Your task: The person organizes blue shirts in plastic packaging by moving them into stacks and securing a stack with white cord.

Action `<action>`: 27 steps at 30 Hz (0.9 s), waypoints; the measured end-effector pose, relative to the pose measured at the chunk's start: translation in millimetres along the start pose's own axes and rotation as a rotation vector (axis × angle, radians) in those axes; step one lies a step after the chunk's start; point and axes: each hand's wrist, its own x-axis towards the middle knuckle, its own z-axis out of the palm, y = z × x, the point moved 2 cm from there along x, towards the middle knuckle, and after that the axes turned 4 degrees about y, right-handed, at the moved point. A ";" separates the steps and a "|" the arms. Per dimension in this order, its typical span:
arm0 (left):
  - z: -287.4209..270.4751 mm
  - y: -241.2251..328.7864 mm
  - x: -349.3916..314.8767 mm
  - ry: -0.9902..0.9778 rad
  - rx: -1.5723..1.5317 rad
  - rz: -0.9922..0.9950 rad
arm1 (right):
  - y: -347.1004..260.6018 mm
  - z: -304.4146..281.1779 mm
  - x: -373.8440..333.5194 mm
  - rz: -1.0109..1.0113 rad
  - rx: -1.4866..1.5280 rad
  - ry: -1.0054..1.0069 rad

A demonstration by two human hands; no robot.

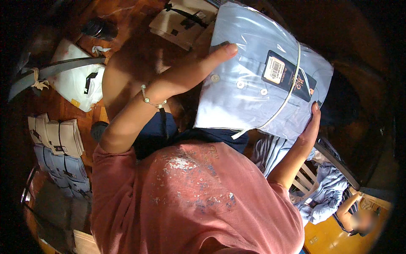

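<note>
The left hand (198,70) holds the upper left edge of a folded light-blue shirt in a clear plastic bag (253,72); the thumb lies across the front of the bag near the button row, and the grip is closed on the package. The right hand (311,127) supports the lower right corner from below, fingers curled over the edge, grip likewise closed on the package. The package is held in the air in front of the person's chest, tilted, with its front face up. A dark hang tag (289,75) sits on the shirt front under a thin white cord (292,80) that loops around the bag. The left wrist carries a beaded bracelet (151,100).

On the wooden floor at left lies a stack of folded beige and blue shirts (59,152). A white plastic bag (78,78) lies above that stack. Another packaged beige shirt (182,21) lies at top centre. Loose blue striped fabric (270,152) lies below the held package.
</note>
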 end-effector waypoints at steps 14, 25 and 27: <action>5.0 22.6 -7.7 -0.007 0.040 -0.106 | -4.6 4.4 2.4 -0.020 0.053 -0.055; -16.3 -3.8 -20.1 -0.030 -0.199 -0.246 | -21.1 17.7 -18.5 -0.105 -0.129 -0.077; -16.6 -15.0 -23.7 -0.007 -0.241 -0.305 | -21.3 23.3 -21.6 -0.114 -0.141 -0.095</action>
